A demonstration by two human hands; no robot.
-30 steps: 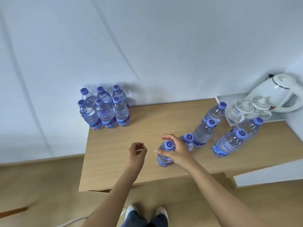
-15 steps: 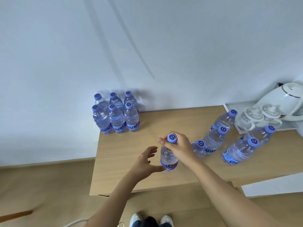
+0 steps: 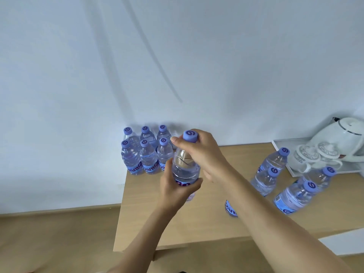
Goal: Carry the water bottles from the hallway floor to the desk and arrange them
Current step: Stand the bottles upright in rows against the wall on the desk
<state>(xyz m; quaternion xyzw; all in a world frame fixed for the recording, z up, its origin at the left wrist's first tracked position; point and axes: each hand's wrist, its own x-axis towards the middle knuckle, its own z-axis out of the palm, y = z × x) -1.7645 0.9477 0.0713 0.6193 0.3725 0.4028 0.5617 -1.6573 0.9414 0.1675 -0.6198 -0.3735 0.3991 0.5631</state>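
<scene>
I hold a clear water bottle (image 3: 185, 166) with a purple cap above the wooden desk (image 3: 206, 219). My right hand (image 3: 201, 152) grips its neck just under the cap, and my left hand (image 3: 175, 190) is wrapped round its labelled lower body. Several bottles stand in a tight block (image 3: 143, 152) at the desk's back left corner against the wall. Several more bottles (image 3: 295, 194) stand loosely on the right side of the desk. One further bottle (image 3: 230, 208) is mostly hidden behind my right forearm.
A white tray (image 3: 281, 143) at the back right holds a white kettle (image 3: 342, 138) and two white cups (image 3: 307, 156). The desk's left edge drops to a wooden floor (image 3: 59, 237). A pale wall rises behind the desk.
The held bottle has been lifted off the desk and carried left toward the block of bottles. My left hand, beside it before, now clasps its lower body.
</scene>
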